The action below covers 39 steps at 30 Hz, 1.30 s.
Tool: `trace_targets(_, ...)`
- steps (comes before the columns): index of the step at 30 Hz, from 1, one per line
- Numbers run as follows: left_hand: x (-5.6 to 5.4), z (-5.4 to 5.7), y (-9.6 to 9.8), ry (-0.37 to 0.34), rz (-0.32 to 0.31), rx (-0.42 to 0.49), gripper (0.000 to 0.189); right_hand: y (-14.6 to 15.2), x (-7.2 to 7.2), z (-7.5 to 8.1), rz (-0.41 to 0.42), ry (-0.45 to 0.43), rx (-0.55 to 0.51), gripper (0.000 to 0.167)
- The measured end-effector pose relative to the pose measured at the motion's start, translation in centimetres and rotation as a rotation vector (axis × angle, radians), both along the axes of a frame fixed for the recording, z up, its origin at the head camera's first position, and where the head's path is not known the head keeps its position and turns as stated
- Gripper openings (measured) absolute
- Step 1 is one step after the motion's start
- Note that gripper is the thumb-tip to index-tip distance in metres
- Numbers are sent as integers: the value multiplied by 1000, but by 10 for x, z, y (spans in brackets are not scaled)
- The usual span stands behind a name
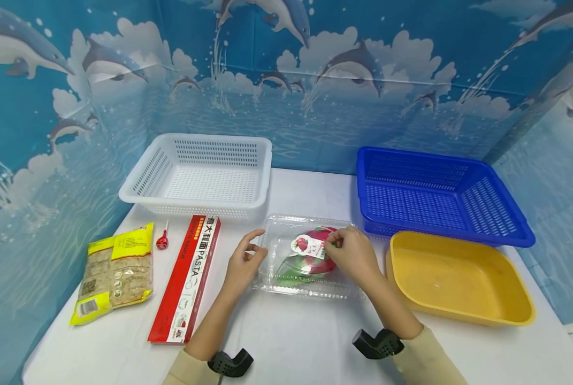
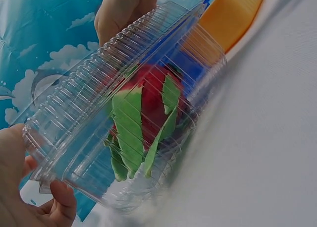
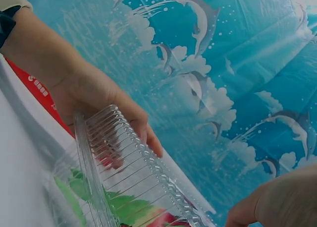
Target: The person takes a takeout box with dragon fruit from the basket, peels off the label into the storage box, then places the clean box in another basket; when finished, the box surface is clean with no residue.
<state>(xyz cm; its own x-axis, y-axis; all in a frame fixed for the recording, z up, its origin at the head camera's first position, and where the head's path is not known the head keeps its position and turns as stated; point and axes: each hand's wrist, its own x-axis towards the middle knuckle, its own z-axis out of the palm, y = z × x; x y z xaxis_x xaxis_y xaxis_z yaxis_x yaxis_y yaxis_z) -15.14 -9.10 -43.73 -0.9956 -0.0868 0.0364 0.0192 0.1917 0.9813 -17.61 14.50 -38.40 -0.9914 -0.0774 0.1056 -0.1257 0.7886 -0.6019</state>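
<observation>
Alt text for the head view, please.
A person's left hand holds a clear plastic box containing red-and-green fruit; the right hand is at its white label. Left: white plastic basket, yellow printed bag, red lollipop, red pasta box. Right: blue plastic basket, yellow plastic tub.

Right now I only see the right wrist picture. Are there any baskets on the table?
Observer: Yes, two: a white basket and a blue basket.
Kid: Any candy?
Observer: A red lollipop lies between the yellow-edged bag and the pasta box.
Kid: And what's on top of the clear box?
Observer: A white sticker, with the right hand at one end of it.
</observation>
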Motion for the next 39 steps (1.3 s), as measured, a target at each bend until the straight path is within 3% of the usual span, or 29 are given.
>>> trace_targets(4, 10, 24, 3, -14, -6, -2, 42, -2, -1, 2, -34, -59, -44, 12)
trace_targets(10, 12, 25, 3, -19, -6, -1, 42, -8, 0, 2, -68, -43, -75, 10)
trace_targets(20, 11, 22, 3, -6, -6, 13, 42, -15, 4, 4, -36, 59, -127, 3)
trace_targets(39, 12, 22, 4, -6, 8, 15, 42, -16, 9, 3, -46, 170, -208, 9)
